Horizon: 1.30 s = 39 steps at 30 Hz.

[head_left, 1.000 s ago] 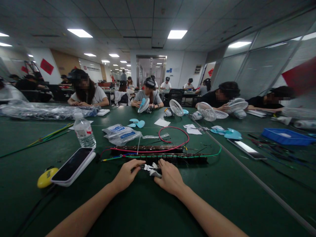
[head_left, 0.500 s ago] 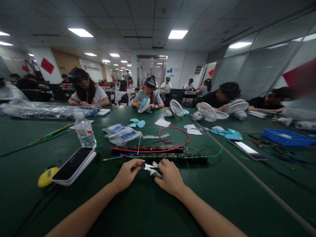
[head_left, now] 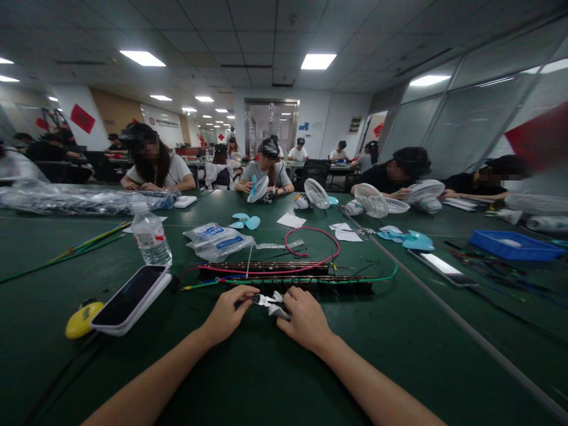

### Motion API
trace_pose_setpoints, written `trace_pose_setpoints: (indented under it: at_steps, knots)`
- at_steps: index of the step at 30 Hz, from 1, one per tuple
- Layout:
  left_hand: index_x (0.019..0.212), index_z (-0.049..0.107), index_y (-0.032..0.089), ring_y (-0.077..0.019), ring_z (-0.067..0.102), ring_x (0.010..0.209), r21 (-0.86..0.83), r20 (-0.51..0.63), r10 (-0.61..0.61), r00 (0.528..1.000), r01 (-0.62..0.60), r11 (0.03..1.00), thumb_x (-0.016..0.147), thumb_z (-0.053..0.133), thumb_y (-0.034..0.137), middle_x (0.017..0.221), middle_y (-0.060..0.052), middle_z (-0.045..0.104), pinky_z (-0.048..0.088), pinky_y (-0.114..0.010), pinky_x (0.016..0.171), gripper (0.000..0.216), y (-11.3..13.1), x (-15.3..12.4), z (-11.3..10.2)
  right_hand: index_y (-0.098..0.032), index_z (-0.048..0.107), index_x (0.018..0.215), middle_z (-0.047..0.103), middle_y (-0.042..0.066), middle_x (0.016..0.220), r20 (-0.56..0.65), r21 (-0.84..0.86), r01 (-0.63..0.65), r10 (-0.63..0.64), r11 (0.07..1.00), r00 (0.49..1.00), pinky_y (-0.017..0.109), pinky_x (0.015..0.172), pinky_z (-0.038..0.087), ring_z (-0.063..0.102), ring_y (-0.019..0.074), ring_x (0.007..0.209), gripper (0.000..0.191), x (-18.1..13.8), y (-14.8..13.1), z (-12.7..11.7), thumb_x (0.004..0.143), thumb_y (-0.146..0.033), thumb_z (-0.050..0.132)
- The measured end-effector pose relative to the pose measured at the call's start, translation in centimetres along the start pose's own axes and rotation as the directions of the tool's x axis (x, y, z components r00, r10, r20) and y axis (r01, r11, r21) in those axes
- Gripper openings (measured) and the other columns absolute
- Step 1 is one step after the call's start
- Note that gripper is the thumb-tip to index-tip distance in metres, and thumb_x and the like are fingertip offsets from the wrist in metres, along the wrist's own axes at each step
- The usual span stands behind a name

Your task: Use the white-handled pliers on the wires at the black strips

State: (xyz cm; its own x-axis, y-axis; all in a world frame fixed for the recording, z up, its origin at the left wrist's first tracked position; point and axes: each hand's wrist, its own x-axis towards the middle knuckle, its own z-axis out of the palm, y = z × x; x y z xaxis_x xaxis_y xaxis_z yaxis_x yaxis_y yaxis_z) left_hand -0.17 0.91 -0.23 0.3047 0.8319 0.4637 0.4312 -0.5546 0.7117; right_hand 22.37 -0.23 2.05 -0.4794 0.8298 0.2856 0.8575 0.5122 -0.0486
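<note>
My right hand (head_left: 306, 316) is closed around the grey-white handles of a pair of pliers (head_left: 265, 300), whose metal jaws point left. At the jaw tips, the thumb and fingers of my left hand (head_left: 227, 313) are pinched together. A small dark piece seems to be between them, too small to name. Just beyond both hands lie two long dark strips (head_left: 350, 287) with copper-coloured lines along them. A red wire (head_left: 338, 251) loops up over the strips, and a green wire (head_left: 393, 272) curves round their right end. An upright white tie (head_left: 249, 260) sticks up near the middle.
Left stand a water bottle (head_left: 151, 238), a phone (head_left: 129, 299) on a white case and a yellow object (head_left: 83, 319). Plastic bags (head_left: 217, 241) lie behind the strips. Right are another phone (head_left: 441, 267) and a blue tray (head_left: 515, 251). Co-workers with fan parts (head_left: 316, 194) sit opposite.
The whole view has shifted very slightly. Both hands and the pliers hold the same position over the table.
</note>
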Motion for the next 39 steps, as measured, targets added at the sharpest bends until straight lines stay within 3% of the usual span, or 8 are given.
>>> trace_pose_setpoints:
  at_steps: [13,21,32,39]
  knots:
    - [0.104,0.064,0.019,-0.019,0.064,0.093,-0.02,0.004,-0.006,1.0,0.006,1.0,0.085,0.052,0.011,0.103,-0.005,0.068,0.053,-0.033,0.084,0.024,0.01,-0.09,0.14,-0.019,0.062,0.085,0.061,0.005,0.091,0.075,-0.031,-0.052,0.054,0.998,0.996,0.026,0.066,0.037,0.054,0.0183,0.083,0.023,-0.06,-0.44,-0.5,0.076,-0.04,0.058]
    - [0.102,0.065,0.02,-0.0187,0.064,0.09,-0.014,-0.002,0.017,1.0,-0.017,1.0,0.085,0.053,0.013,0.1,-0.004,0.068,0.053,-0.033,0.083,0.022,-0.06,0.02,0.09,-0.02,0.061,0.081,0.06,0.004,0.087,0.023,-0.027,-0.059,0.06,0.998,0.998,0.026,0.062,0.035,0.054,0.0178,0.078,0.02,-0.18,-0.16,-0.1,0.075,-0.039,0.058]
    - [0.105,0.063,0.019,-0.0183,0.065,0.091,-0.028,0.013,-0.018,1.0,0.019,0.999,0.084,0.052,0.009,0.102,-0.005,0.069,0.053,-0.033,0.084,0.026,0.03,-0.07,0.08,-0.018,0.056,0.083,0.055,0.006,0.095,-0.066,-0.009,0.011,-0.011,1.0,0.998,0.03,0.074,0.033,0.047,0.0193,0.086,0.02,-0.17,0.22,0.34,0.072,-0.034,0.06]
    - [0.105,0.063,0.019,-0.0185,0.065,0.091,-0.023,0.016,-0.021,1.0,0.022,1.0,0.083,0.052,0.008,0.102,-0.005,0.069,0.053,-0.033,0.084,0.027,-0.01,-0.04,0.09,-0.018,0.056,0.084,0.054,0.006,0.096,-0.055,-0.016,0.02,-0.021,1.0,0.998,0.031,0.074,0.033,0.047,0.0197,0.087,0.021,-0.17,0.13,0.18,0.072,-0.035,0.061]
